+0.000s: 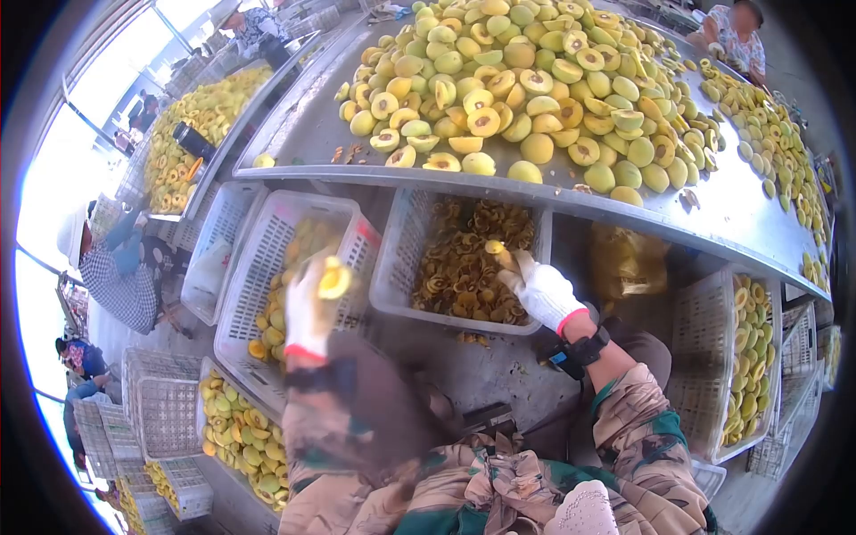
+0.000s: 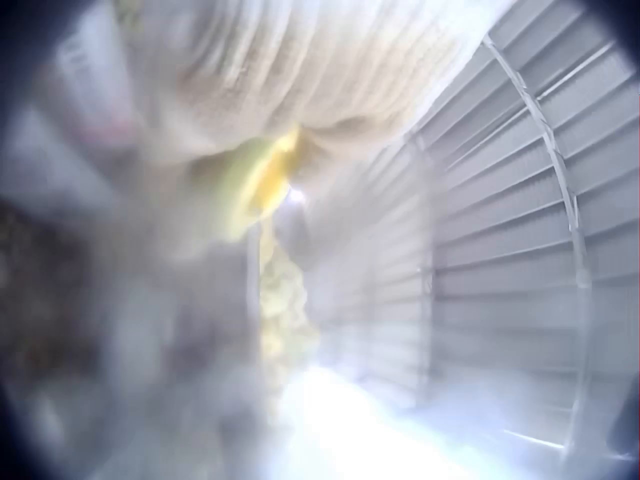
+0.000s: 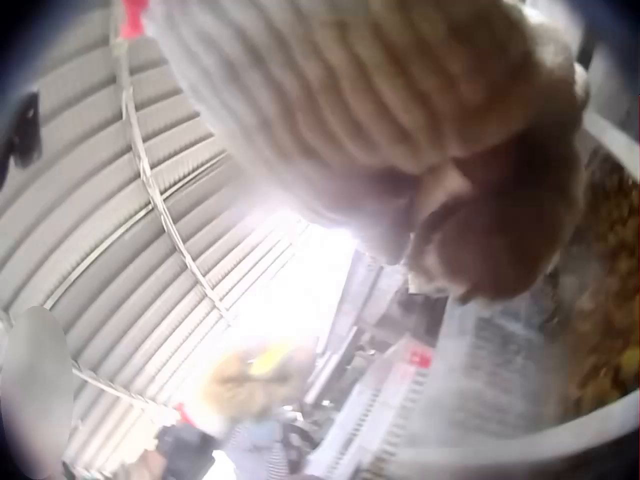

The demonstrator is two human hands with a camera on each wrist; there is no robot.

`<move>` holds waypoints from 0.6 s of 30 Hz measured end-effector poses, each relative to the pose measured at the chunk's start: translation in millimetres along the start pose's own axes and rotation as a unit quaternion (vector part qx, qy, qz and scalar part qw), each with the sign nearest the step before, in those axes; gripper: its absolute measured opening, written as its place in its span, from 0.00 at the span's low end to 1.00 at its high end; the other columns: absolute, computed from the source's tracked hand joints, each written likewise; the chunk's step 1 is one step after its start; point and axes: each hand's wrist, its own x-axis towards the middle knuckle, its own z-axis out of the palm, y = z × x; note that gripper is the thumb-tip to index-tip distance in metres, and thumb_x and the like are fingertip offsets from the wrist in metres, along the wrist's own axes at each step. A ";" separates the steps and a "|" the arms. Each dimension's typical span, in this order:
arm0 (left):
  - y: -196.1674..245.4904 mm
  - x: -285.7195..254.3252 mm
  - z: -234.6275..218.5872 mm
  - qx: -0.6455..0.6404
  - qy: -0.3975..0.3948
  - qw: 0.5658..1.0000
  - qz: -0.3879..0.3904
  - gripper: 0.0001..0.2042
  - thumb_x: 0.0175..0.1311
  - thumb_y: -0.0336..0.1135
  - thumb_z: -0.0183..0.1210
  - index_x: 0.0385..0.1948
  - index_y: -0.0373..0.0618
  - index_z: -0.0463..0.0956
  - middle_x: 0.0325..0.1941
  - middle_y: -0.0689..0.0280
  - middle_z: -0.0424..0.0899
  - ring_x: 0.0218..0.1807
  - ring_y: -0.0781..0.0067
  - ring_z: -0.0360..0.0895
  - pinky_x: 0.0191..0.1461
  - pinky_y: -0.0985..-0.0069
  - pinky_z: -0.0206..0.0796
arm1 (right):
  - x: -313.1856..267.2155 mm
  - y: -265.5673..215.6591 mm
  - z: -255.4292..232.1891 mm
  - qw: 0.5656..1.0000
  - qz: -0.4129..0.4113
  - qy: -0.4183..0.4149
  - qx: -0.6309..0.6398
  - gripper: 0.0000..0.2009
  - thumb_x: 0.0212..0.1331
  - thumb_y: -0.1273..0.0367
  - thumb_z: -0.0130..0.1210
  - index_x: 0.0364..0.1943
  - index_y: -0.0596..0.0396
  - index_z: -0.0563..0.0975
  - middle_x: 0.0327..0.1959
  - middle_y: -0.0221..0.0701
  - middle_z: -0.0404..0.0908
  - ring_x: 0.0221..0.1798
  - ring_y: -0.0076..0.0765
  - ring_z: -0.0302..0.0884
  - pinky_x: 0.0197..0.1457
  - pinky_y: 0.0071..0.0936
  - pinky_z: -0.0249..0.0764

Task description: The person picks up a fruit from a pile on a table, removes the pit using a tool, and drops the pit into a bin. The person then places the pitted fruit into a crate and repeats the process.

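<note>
SURFACE: curved stainless-steel sorting table | LOAD: large heap of halved yellow peaches resting directly on it; row of halves along far right edge; loose scraps near front rim

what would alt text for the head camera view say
A person's gloved left hand holds a yellow fruit half over a white crate, while the gloved right hand holds a small piece over a crate of pits, below a fruit-heaped metal table.
</note>
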 end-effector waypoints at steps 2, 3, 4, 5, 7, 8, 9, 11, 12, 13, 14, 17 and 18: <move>-26.3 -2.9 -26.6 0.034 0.090 0.951 -0.295 0.28 0.62 0.50 0.62 0.58 0.39 0.74 0.57 0.50 0.78 0.59 0.54 0.75 0.66 0.65 0.65 | -3.4 17.7 -4.4 0.989 0.013 -0.023 -0.147 0.18 0.68 0.57 0.48 0.55 0.52 0.70 0.36 0.42 0.85 0.39 0.56 0.82 0.37 0.49 0.76; -12.4 2.3 -31.7 0.214 0.115 0.929 -0.280 0.29 0.62 0.51 0.61 0.60 0.41 0.73 0.58 0.49 0.77 0.60 0.52 0.75 0.67 0.61 0.63 | -7.3 46.1 16.2 0.987 -0.024 -0.019 -0.161 0.16 0.68 0.58 0.48 0.53 0.51 0.71 0.36 0.42 0.85 0.40 0.56 0.83 0.38 0.49 0.77; 0.2 17.0 -34.4 0.208 0.116 0.940 -0.246 0.28 0.63 0.50 0.61 0.61 0.43 0.73 0.58 0.50 0.77 0.61 0.51 0.75 0.67 0.60 0.63 | -11.1 75.1 37.1 0.983 -0.062 -0.014 -0.174 0.15 0.68 0.59 0.47 0.52 0.50 0.72 0.36 0.42 0.85 0.40 0.55 0.83 0.40 0.50 0.77; 14.3 30.9 -33.5 0.200 0.116 0.949 -0.215 0.27 0.63 0.49 0.61 0.61 0.45 0.73 0.59 0.50 0.77 0.61 0.50 0.74 0.67 0.60 0.63 | -16.0 58.0 28.9 0.988 -0.053 0.016 -0.144 0.14 0.67 0.59 0.48 0.51 0.50 0.72 0.36 0.42 0.85 0.41 0.54 0.83 0.41 0.51 0.77; 58.9 65.5 -19.0 0.107 0.084 0.976 -0.168 0.25 0.64 0.48 0.60 0.60 0.47 0.74 0.59 0.52 0.78 0.62 0.51 0.74 0.67 0.60 0.63 | -15.0 59.0 25.5 0.983 0.001 -0.042 -0.178 0.14 0.67 0.58 0.48 0.50 0.48 0.73 0.37 0.41 0.85 0.42 0.54 0.83 0.42 0.51 0.77; 68.6 84.7 -4.6 0.089 0.055 0.989 -0.106 0.24 0.64 0.48 0.59 0.58 0.47 0.75 0.58 0.53 0.79 0.60 0.51 0.75 0.66 0.60 0.64 | -14.9 57.5 26.7 0.979 0.033 -0.066 -0.189 0.14 0.67 0.58 0.48 0.50 0.48 0.73 0.37 0.40 0.85 0.42 0.54 0.83 0.43 0.51 0.77; 78.9 107.1 11.9 0.069 0.031 0.996 -0.042 0.22 0.65 0.48 0.58 0.57 0.47 0.76 0.56 0.54 0.81 0.59 0.51 0.76 0.65 0.60 0.65 | -18.4 43.6 14.1 0.981 0.032 -0.072 -0.176 0.15 0.67 0.56 0.48 0.50 0.47 0.73 0.38 0.39 0.85 0.43 0.54 0.83 0.44 0.49 0.77; 110.0 147.2 48.0 0.032 -0.032 0.999 -0.011 0.21 0.65 0.50 0.58 0.55 0.49 0.78 0.52 0.53 0.83 0.57 0.51 0.78 0.63 0.60 0.67 | -21.3 34.5 10.5 0.994 0.001 -0.027 -0.110 0.16 0.67 0.55 0.47 0.53 0.44 0.73 0.38 0.41 0.84 0.43 0.55 0.82 0.45 0.50 0.77; 114.2 168.9 67.7 0.042 -0.074 0.996 -0.002 0.21 0.65 0.50 0.57 0.55 0.51 0.78 0.51 0.53 0.83 0.56 0.50 0.78 0.62 0.60 0.67 | -23.1 29.3 5.1 0.995 -0.015 -0.031 -0.089 0.17 0.68 0.55 0.47 0.55 0.44 0.73 0.38 0.42 0.84 0.43 0.56 0.82 0.46 0.50 0.77; 120.5 187.5 86.5 0.051 -0.115 0.992 0.011 0.20 0.65 0.51 0.57 0.54 0.52 0.78 0.50 0.53 0.84 0.56 0.50 0.79 0.61 0.59 0.68 | -23.4 21.8 0.0 0.997 -0.030 -0.033 -0.070 0.19 0.68 0.54 0.47 0.57 0.44 0.73 0.39 0.43 0.84 0.43 0.56 0.82 0.46 0.50 0.77; 134.4 198.3 96.1 0.079 -0.125 0.989 0.026 0.20 0.66 0.49 0.56 0.53 0.49 0.78 0.51 0.53 0.84 0.56 0.49 0.79 0.60 0.61 0.69 | -25.4 22.8 5.8 0.996 -0.048 -0.023 -0.067 0.20 0.69 0.55 0.46 0.59 0.45 0.72 0.40 0.44 0.84 0.44 0.56 0.82 0.47 0.49 0.76; 112.7 252.3 152.1 0.133 -0.173 0.976 0.000 0.22 0.62 0.51 0.58 0.51 0.47 0.79 0.51 0.48 0.83 0.55 0.45 0.78 0.58 0.54 0.69 | -32.9 13.6 0.3 0.997 -0.044 0.000 -0.058 0.21 0.70 0.55 0.46 0.60 0.50 0.71 0.38 0.45 0.84 0.40 0.55 0.82 0.44 0.48 0.77; 143.8 265.4 174.1 0.116 -0.163 0.978 0.060 0.21 0.60 0.50 0.59 0.50 0.46 0.80 0.50 0.47 0.83 0.55 0.44 0.78 0.58 0.55 0.69 | -35.0 8.6 -4.9 0.998 -0.056 0.002 -0.032 0.21 0.70 0.55 0.47 0.60 0.50 0.70 0.36 0.46 0.84 0.38 0.56 0.82 0.41 0.47 0.77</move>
